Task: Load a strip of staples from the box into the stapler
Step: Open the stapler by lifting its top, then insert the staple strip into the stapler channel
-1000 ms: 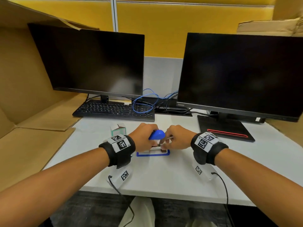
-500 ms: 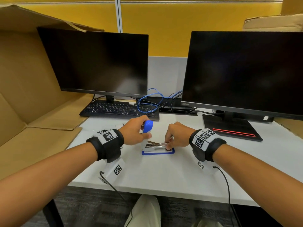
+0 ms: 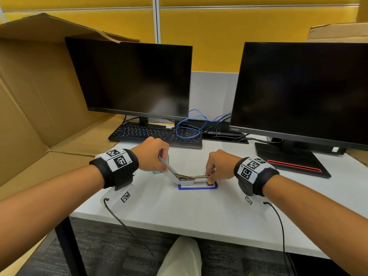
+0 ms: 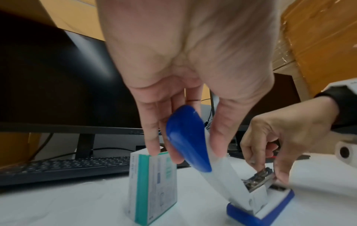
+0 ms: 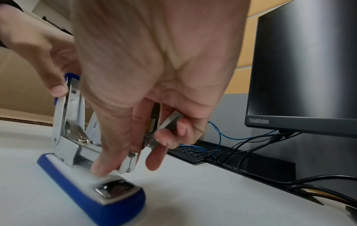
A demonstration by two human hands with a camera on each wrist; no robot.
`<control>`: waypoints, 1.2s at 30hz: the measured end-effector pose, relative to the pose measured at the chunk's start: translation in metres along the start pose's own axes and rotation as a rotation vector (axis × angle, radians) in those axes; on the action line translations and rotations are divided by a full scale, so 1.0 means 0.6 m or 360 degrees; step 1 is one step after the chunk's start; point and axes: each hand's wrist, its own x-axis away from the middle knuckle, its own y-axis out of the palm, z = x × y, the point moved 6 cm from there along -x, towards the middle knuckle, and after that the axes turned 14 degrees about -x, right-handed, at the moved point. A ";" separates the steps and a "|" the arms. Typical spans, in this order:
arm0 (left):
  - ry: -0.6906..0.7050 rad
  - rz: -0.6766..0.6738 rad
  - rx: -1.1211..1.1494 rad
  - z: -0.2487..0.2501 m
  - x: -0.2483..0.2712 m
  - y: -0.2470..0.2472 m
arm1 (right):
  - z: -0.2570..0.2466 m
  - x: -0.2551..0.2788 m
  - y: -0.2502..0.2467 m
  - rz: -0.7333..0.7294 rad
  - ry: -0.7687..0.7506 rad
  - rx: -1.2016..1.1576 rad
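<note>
Item: strip of staples point(image 5: 170, 122). I am pinching it between the thumb and curled fingers of my right hand point(image 3: 218, 166), just above the front end of the stapler point(image 3: 196, 181). It is looking thin, light and stiff; I am judging it brittle, likely to snap if bent, so I am taking it by its long sides, not its ends.

Item: stapler, blue base, standing on the table point(image 3: 199, 208). Its lid point(image 4: 188, 137) is tilting back, and my left hand point(image 3: 151, 154) is gripping that lid between thumb and fingers. The metal channel point(image 4: 257, 180) is lying open; my right fingertips point(image 5: 99, 167) are pressing on the base, steadying it. The plastic lid is looking smooth, possibly slippery.

Item: staple box point(image 4: 154, 186), white and teal, standing upright just beside the stapler on its left.

Beyond: a keyboard point(image 3: 157, 134) and two dark monitors point(image 3: 131, 78).
</note>
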 end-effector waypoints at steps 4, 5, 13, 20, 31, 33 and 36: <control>-0.0047 -0.0106 -0.0276 -0.014 0.009 0.019 | -0.003 -0.001 0.001 -0.0005 -0.0004 0.0010; -0.0061 -0.0137 -0.0330 -0.018 0.010 0.029 | -0.003 -0.001 0.000 -0.0004 -0.0004 0.0008; -0.0158 -0.0225 -0.0434 -0.022 0.010 0.073 | -0.007 0.003 -0.001 0.0020 -0.0004 -0.0009; 0.0244 -0.0033 -0.0272 0.053 0.006 0.076 | -0.009 0.004 0.001 0.0027 -0.0005 -0.0015; 0.0189 -0.0069 -0.0166 0.094 -0.025 0.090 | 0.001 0.001 0.008 0.0031 -0.0028 -0.0038; 0.0196 -0.0085 -0.0146 0.095 -0.030 0.089 | 0.007 0.003 0.014 -0.0001 -0.0033 -0.0034; 0.0194 -0.0092 -0.0138 0.095 -0.035 0.089 | 0.014 0.007 0.021 -0.0054 -0.0034 -0.0009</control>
